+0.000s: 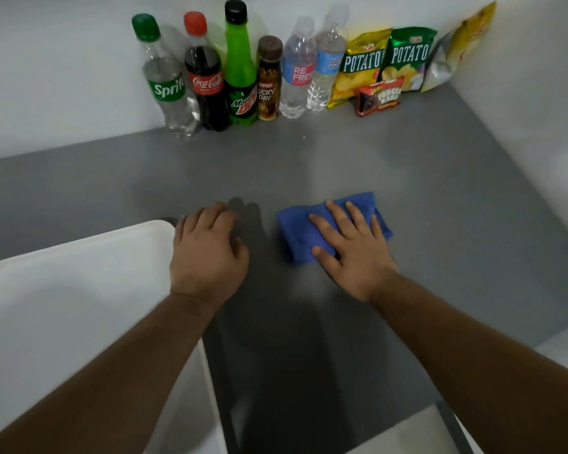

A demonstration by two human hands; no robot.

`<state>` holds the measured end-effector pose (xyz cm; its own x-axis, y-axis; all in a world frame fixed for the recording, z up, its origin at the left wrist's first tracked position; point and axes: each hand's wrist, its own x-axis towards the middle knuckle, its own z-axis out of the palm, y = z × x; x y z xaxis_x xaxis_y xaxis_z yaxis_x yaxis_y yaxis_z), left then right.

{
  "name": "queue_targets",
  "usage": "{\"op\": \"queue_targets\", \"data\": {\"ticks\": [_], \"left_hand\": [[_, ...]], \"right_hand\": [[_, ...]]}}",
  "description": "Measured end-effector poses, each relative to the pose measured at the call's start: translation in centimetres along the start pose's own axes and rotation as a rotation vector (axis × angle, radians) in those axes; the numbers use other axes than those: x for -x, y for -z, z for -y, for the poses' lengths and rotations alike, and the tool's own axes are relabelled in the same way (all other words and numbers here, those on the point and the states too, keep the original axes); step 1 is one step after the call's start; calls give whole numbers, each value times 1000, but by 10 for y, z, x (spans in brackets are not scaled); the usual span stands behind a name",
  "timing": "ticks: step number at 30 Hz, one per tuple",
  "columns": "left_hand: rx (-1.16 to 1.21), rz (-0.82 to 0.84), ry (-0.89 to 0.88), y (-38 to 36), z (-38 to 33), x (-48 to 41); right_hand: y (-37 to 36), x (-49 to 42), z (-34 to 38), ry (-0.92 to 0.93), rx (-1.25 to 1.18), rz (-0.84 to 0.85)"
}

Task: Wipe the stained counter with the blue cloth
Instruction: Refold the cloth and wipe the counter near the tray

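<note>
A folded blue cloth point(300, 232) lies on the grey counter point(423, 191), a little right of centre. My right hand point(351, 250) lies flat on top of it, fingers straight and spread, pressing it onto the surface. My left hand point(207, 250) rests on the counter beside the corner of a white tray, fingers loosely curled and holding nothing. No distinct stain shows on the counter in this light; only a faint pale speck point(304, 137) lies near the bottles.
A white tray point(46, 290) fills the near left. Along the back wall stand several bottles: Sprite point(166, 86), Coca-Cola point(207, 83), Mountain Dew point(241, 77), a brown bottle point(269, 83), two water bottles point(312, 70). Potato chip bags point(384, 60) and a fudge bar pack point(379, 96) stand at the back right.
</note>
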<state>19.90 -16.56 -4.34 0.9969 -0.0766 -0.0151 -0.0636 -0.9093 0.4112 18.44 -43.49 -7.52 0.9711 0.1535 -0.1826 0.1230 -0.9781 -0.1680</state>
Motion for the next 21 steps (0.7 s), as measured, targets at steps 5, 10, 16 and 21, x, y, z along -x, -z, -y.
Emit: {"op": "queue_targets", "data": {"ticks": [5, 10, 16, 21], "left_hand": [[27, 1, -26, -12, -17, 38], [7, 47, -32, -16, -24, 77], [6, 80, -99, -22, -35, 143], [99, -52, -469, -43, -63, 211]], "right_hand": [[-10, 56, -1, -12, -8, 17], [-24, 109, -2, -25, -15, 80], [-35, 170, 0, -37, -62, 124], [-43, 215, -3, 28, -85, 112]]}}
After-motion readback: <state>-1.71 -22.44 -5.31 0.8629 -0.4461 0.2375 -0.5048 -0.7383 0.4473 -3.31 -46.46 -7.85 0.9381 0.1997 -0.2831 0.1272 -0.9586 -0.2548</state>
